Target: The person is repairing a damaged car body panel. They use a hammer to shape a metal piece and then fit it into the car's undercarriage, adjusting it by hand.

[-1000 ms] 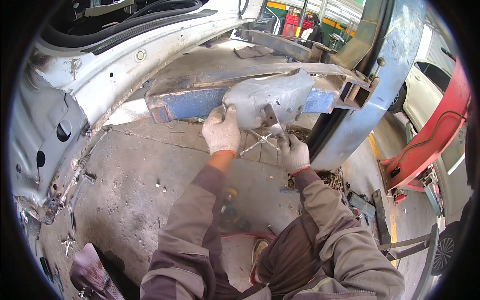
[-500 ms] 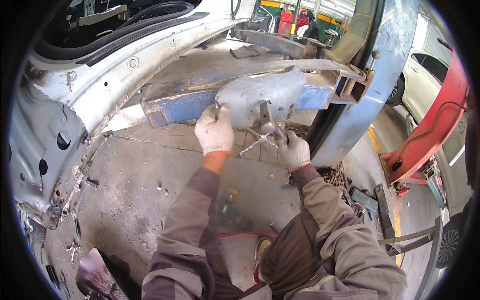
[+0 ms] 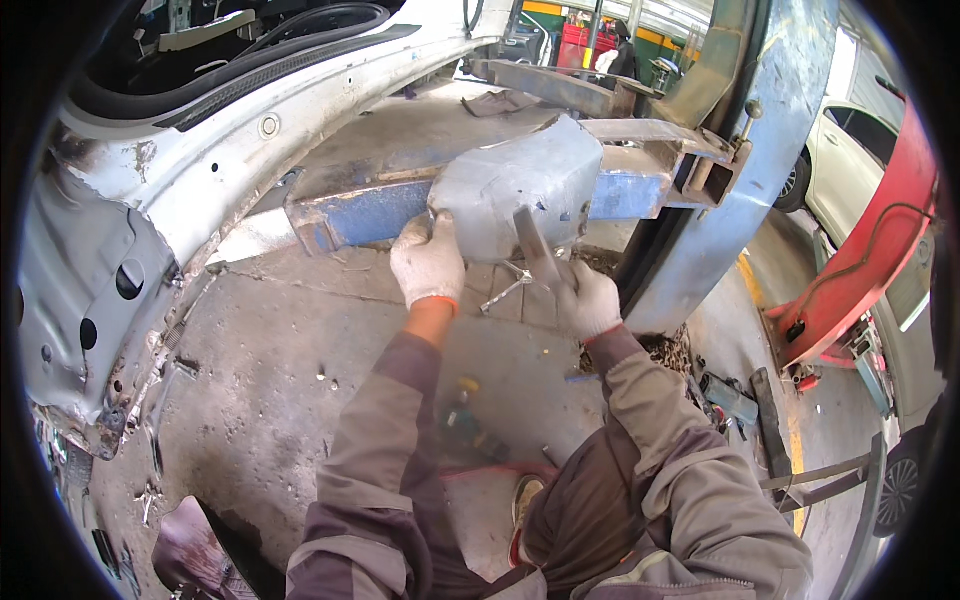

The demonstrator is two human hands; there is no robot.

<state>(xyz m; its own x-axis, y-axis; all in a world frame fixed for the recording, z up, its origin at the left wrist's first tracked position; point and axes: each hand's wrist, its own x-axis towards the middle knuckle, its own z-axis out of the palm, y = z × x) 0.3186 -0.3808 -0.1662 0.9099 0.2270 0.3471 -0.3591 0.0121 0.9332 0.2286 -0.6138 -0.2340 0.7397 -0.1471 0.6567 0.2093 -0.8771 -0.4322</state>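
A bent grey sheet-metal panel (image 3: 500, 185) rests against the blue lift arm (image 3: 370, 212) in front of me. My left hand (image 3: 428, 262), in a white glove, grips the panel's lower left edge, with the thumb on its face. My right hand (image 3: 590, 298), also gloved, is closed round a flat grey metal tool (image 3: 540, 250), whose exact kind I cannot make out. The tool's end lies in front of the panel's lower face, near small dark marks; whether it touches is unclear. Behind the tool, a cross-shaped metal piece (image 3: 508, 289) is partly hidden.
A stripped white car body (image 3: 330, 100) fills the left. The blue lift post (image 3: 715, 220) stands at right, with a red post (image 3: 860, 245) beyond it. A dark red-brown panel piece (image 3: 200, 550) lies at lower left. A white car (image 3: 850, 160) stands farther right.
The panel has tilted, its upper right part shifting slightly up and left. The tool in my right hand has changed angle and now shows more of its length. My left hand keeps its grip.
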